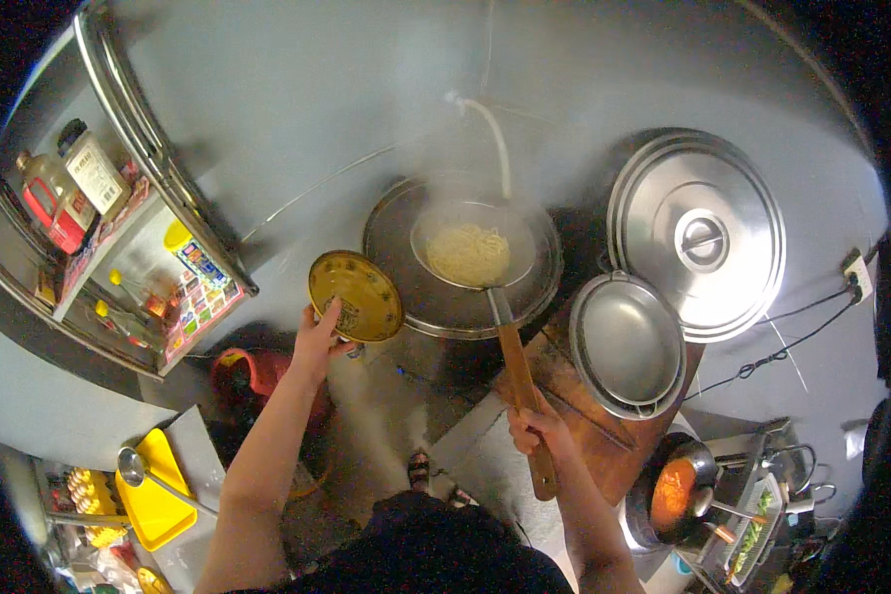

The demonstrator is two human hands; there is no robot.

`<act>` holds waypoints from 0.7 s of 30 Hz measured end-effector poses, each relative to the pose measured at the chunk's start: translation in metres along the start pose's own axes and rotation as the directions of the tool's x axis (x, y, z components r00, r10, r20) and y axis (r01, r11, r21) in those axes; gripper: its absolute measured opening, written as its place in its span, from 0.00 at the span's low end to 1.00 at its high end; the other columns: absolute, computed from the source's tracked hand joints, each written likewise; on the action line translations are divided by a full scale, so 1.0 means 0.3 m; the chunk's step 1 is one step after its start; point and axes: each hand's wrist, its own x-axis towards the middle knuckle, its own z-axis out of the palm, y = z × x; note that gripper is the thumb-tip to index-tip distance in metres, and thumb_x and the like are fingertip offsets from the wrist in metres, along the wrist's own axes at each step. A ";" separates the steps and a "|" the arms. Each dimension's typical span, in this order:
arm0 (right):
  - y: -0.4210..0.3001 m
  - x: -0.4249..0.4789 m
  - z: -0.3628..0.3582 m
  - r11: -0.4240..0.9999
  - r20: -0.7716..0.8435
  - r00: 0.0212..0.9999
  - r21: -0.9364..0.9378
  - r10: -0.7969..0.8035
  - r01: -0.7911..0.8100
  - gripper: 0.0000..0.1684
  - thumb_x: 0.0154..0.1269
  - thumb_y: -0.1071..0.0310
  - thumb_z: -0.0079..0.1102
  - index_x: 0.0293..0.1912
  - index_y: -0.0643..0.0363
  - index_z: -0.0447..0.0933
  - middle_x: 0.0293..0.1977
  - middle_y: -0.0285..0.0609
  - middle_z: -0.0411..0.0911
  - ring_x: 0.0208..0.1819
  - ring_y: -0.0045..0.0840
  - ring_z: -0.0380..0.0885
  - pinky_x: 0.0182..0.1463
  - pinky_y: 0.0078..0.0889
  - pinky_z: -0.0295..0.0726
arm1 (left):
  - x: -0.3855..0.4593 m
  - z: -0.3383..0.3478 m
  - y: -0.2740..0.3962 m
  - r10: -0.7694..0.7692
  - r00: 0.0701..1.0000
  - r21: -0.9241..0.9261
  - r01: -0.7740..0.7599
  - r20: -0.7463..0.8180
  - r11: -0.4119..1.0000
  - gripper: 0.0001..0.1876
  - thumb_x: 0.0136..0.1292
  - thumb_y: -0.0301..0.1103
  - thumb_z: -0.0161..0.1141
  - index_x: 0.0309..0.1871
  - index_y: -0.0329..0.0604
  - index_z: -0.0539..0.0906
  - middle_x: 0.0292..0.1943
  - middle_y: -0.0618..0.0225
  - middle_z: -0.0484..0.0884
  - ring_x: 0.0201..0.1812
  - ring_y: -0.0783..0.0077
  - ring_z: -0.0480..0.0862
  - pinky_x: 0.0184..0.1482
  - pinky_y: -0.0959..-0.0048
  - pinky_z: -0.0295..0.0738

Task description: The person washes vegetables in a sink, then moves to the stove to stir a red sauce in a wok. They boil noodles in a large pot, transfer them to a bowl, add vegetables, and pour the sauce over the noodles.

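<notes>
My right hand (540, 431) grips the wooden handle (518, 364) of a wire strainer (521, 269). Pale noodles (468, 252) lie in the strainer, which is over a large round metal pot (445, 324). Steam blurs the pot's far side, and the water level cannot be made out. Held at the pot's left rim is a patterned yellow-brown bowl or dish (364, 289), with my left hand (319, 338) around its near edge, thumb on the inside. No food shows in that dish.
A big steel lid (657, 223) and a metal basin (631, 349) stand right of the pot by a wooden board (601, 438). Lower right is a pot of orange-red sauce (672, 490). Bottles (100, 167) fill a left shelf; a ladle (132, 468) rests over a yellow tray (156, 512).
</notes>
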 end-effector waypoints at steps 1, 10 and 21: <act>0.013 0.013 -0.010 1.000 -0.016 1.000 -0.014 0.011 -0.012 0.26 0.59 0.70 0.53 0.56 0.48 0.57 0.22 0.35 0.65 0.14 0.16 0.60 0.16 0.21 0.62 | 0.003 -0.010 -0.003 0.004 1.000 -0.001 -0.004 0.002 1.000 0.32 0.56 0.48 0.60 0.58 0.46 0.59 0.51 0.62 0.70 0.50 0.66 0.74 0.40 0.67 0.79; 0.135 0.078 -0.067 1.000 -0.072 0.997 0.006 0.021 -0.021 0.26 0.59 0.69 0.54 0.55 0.47 0.57 0.24 0.34 0.65 0.15 0.14 0.60 0.19 0.20 0.62 | 0.021 -0.027 -0.008 -0.005 0.998 0.044 0.008 -0.065 0.999 0.33 0.56 0.48 0.60 0.59 0.44 0.59 0.49 0.61 0.72 0.45 0.68 0.77 0.37 0.69 0.79; 0.101 0.048 -0.044 0.983 -0.122 0.988 -0.147 0.090 -0.108 0.22 0.58 0.69 0.55 0.51 0.49 0.59 0.21 0.34 0.63 0.14 0.15 0.60 0.17 0.21 0.60 | 0.063 -0.002 -0.038 0.009 0.999 0.000 -0.009 -0.033 1.000 0.32 0.57 0.47 0.59 0.59 0.44 0.58 0.47 0.61 0.72 0.42 0.69 0.78 0.32 0.71 0.80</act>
